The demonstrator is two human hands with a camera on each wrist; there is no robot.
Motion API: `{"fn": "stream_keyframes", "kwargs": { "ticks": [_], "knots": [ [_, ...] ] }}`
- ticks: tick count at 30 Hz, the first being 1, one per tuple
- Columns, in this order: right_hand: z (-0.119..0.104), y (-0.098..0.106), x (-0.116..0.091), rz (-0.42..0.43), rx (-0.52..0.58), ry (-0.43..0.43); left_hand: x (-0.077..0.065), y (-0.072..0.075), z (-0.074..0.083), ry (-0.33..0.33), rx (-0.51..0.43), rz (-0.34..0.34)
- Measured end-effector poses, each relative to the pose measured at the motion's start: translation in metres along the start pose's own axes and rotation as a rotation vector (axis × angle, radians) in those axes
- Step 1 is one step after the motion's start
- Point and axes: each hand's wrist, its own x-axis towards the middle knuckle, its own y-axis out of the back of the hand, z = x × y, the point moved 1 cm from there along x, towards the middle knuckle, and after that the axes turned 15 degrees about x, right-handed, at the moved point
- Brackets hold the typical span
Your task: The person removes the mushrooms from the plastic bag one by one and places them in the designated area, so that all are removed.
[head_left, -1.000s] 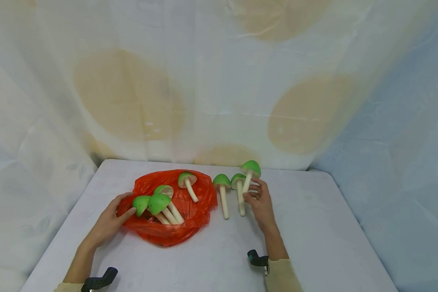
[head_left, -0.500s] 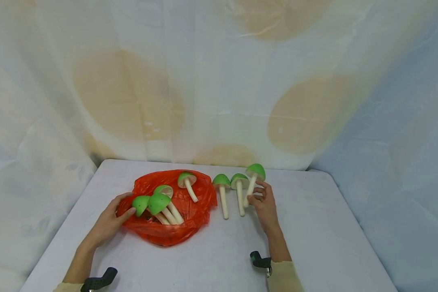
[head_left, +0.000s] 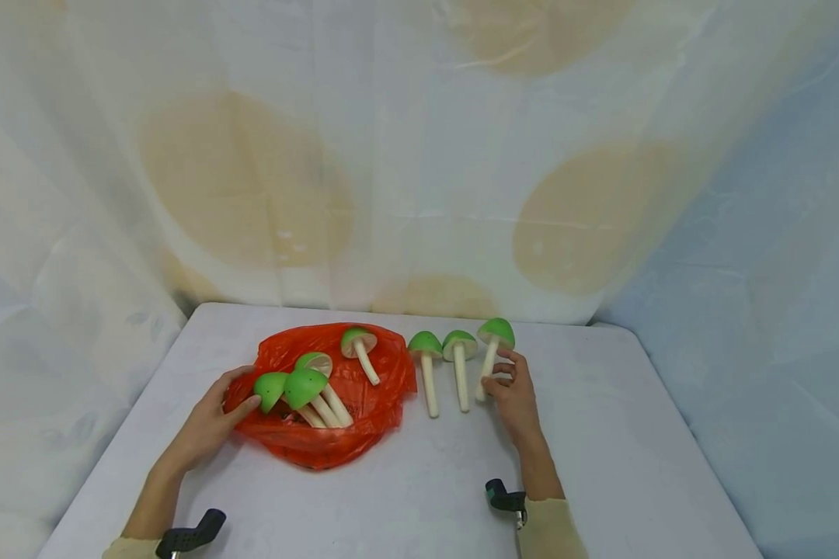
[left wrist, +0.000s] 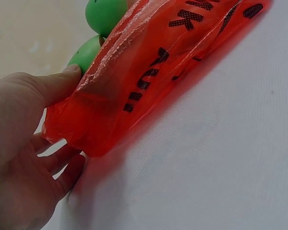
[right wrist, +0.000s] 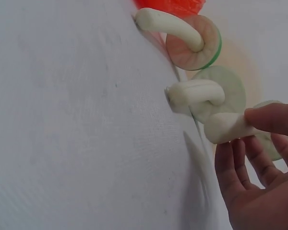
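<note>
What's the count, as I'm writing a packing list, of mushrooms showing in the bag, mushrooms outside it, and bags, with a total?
Green-capped mushrooms showing in the red bag: 4
Green-capped mushrooms outside it, counting the one in the right hand: 3
Red bag: 1
Total: 8 (7 mushrooms, 1 bag)

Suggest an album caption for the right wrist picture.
Right hand holding a mushroom by its stem, two other mushrooms and a red bag nearby.
</note>
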Motion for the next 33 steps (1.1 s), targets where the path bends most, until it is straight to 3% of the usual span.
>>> {"fn": "stream_keyframes", "kwargs": {
  "ticks": [8,33],
  "knots": [
    [0.003,0.003,0.000,0.041,-0.053,-0.035,0.001,-0.001,-0.002,0.004,0.005,-0.006],
    [0.002,0.017,0.003,0.018,-0.189,-0.098,0.000,0.000,0.000,0.015,-0.004,-0.017]
  ]
}}
